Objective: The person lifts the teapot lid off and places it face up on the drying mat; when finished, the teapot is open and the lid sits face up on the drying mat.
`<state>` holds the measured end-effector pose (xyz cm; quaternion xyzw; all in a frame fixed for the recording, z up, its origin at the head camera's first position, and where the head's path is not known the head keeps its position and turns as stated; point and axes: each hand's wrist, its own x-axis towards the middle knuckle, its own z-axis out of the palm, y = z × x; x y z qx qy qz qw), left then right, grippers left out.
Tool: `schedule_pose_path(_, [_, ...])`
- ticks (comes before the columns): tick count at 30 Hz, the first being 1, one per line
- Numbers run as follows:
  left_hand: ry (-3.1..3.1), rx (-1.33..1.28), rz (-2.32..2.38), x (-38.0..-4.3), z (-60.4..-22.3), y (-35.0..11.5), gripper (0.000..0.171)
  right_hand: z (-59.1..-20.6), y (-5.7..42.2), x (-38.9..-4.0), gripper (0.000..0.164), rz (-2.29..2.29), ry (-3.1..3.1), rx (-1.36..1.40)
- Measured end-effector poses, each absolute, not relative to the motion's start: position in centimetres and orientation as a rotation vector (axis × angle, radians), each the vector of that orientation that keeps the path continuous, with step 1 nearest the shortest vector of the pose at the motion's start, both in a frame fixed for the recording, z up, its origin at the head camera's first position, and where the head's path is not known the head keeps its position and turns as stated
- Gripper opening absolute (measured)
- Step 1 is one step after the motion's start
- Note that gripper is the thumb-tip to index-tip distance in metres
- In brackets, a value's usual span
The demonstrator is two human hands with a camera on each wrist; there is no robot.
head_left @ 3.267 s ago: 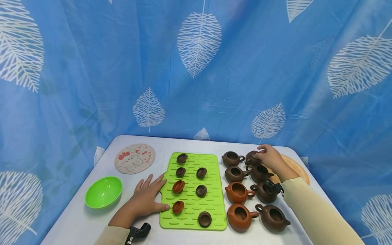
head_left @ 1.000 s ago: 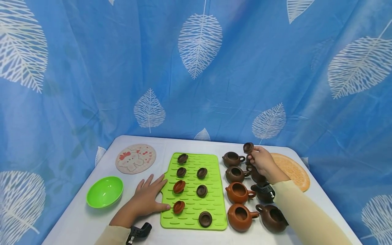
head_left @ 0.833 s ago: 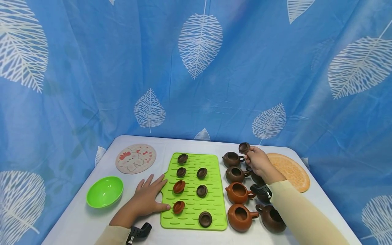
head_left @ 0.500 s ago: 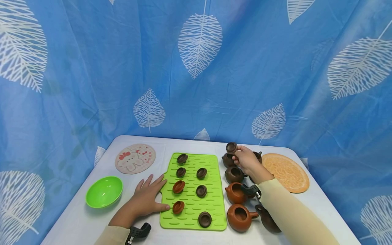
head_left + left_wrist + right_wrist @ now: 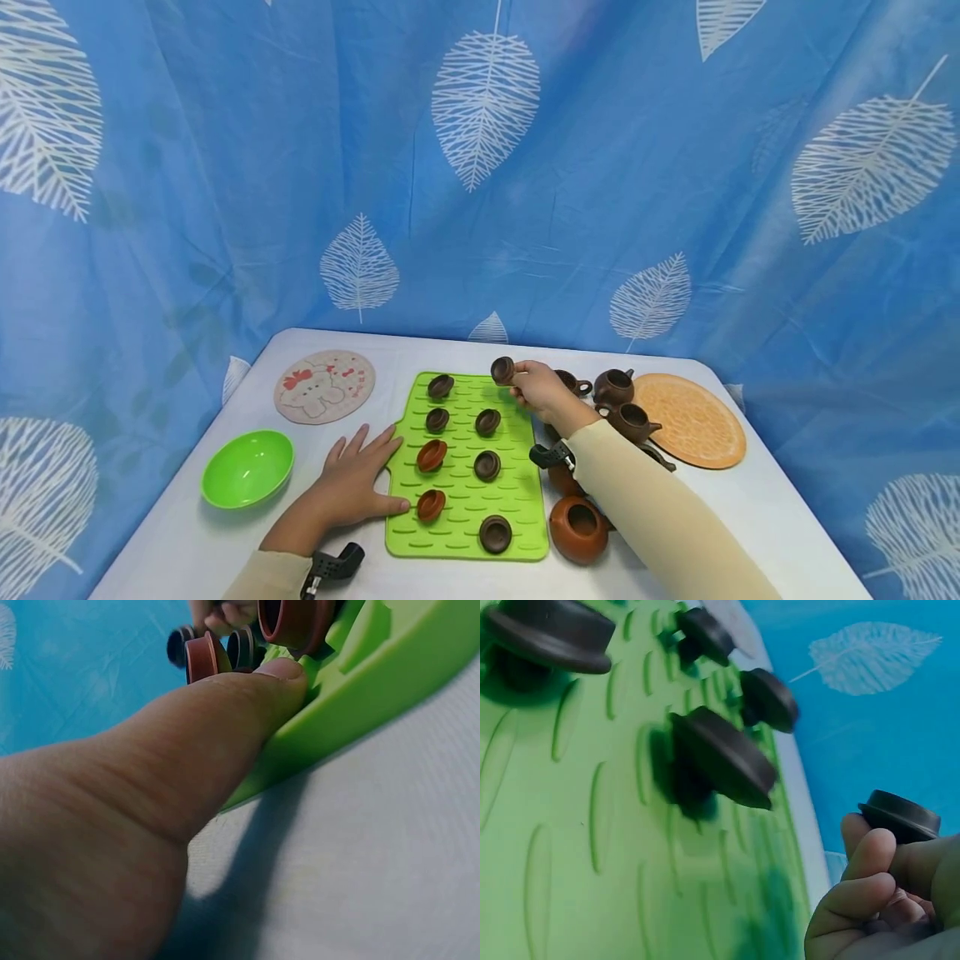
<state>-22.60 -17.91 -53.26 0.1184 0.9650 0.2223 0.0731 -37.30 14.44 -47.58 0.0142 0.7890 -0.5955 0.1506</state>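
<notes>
In the head view my right hand (image 5: 542, 390) pinches a dark brown teapot lid (image 5: 502, 371), hollow side up, above the far right corner of the green mat (image 5: 468, 533). The right wrist view shows that lid (image 5: 901, 816) held at the fingertips, apart from the mat. Several other lids lie upturned on the mat, among them a dark one (image 5: 487, 422) and a reddish one (image 5: 432, 456). My left hand (image 5: 352, 479) lies spread at the mat's left edge, fingertips and thumb touching it. The left wrist view shows its thumb (image 5: 247, 697) on the edge, close to a reddish lid (image 5: 296, 622).
Lidless teapots stand right of the mat, such as a dark one (image 5: 633, 421) and a reddish one (image 5: 581, 529); my right forearm hides some. An orange round mat (image 5: 690, 421) lies beyond them. At left are a green bowl (image 5: 247, 468) and a rabbit-print round mat (image 5: 324, 387).
My right hand lifted the lid off the far right teapot, turned it hollow side up and carried it left to over the mat. The left hand stays in place.
</notes>
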Motion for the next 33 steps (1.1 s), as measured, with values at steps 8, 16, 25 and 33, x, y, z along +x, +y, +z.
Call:
schedule_pose_path(8, [2.887, 0.364, 0.682, -22.5, -53.0, -17.9, 0.112, -48.8, 12.7, -37.8, 0.022, -1.586, 2.267, 0.087])
schedule_pose_path(16, [2.883, 0.353, 0.665, -22.5, -53.0, -17.8, 0.113, -49.1, 12.4, -37.8, 0.020, -1.478, 2.286, 0.042])
schedule_pose_path(25, [2.894, 0.378, 0.668, -22.9, -52.8, -17.8, 0.112, -49.1, 12.2, -37.9, 0.019, -1.417, 2.365, 0.020])
schedule_pose_path(33, [2.890, 0.357, 0.672, -22.6, -53.0, -17.9, 0.112, -49.1, 12.1, -37.8, 0.023, -1.369, 2.378, 0.000])
